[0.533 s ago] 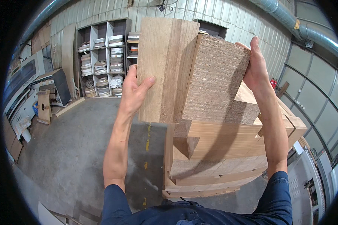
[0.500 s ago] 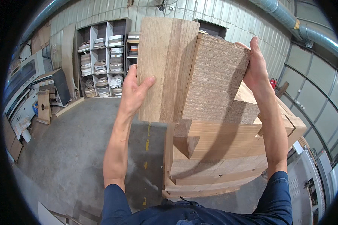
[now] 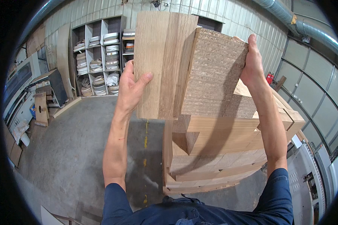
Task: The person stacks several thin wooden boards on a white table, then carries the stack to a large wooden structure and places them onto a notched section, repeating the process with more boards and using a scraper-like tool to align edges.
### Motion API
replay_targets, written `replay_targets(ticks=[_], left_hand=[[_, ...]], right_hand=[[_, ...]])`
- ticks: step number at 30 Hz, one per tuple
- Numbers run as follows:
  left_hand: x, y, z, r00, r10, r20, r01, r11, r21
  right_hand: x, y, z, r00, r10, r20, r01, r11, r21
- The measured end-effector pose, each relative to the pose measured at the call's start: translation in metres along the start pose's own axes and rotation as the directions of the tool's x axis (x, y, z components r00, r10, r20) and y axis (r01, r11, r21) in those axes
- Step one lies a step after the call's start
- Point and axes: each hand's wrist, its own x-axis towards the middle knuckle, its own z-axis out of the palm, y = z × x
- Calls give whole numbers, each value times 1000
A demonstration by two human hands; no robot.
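I hold a bundle of several wood-veneered chipboard panels upright between both hands, raw chipboard edges facing me. My left hand presses flat on the veneered left face, thumb on the front. My right hand grips the bundle's upper right edge. The bundle hangs just above a tall stack of similar boards that stands on the floor in front of me.
Grey concrete floor with a yellow line lies to the left. A shelf unit with rolls of edge banding stands against the far corrugated wall. Machines line the left edge and the lower right. Ducting runs overhead.
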Motion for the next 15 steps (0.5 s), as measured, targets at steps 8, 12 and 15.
replay_targets(ticks=[8, 12, 15], left_hand=[[0, 0, -2, 1000, -14, -6, 14, 1000, -5], [0, 1, 1, 1000, 0, -9, -1, 1000, -27], [0, 2, 1, 1000, -16, -5, 16, 1000, -22]], right_hand=[[2, 7, -3, 954, -290, 74, 298, 943, -146], [5, -2, -25, 925, -244, 290, 296, 943, -150], [8, 0, -28, 913, -260, 313, 324, 930, -173]])
